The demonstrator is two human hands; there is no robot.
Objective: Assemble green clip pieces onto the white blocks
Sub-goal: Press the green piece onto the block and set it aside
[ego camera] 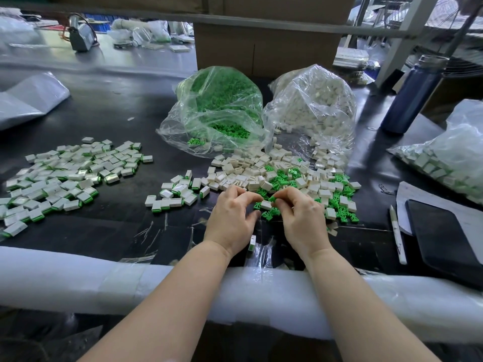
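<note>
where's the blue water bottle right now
In the head view the blue water bottle stands at the far right of the table, just right of the clear bag of white blocks.

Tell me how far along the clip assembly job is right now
Done: a big spread of finished blocks with green edges on the left, plus a smaller batch nearer the middle. In hand: the left hand and right hand pinch a white block and a green clip together. Left: a loose mixed pile, and two bags, green clips and white blocks, both looking quite full.
</note>
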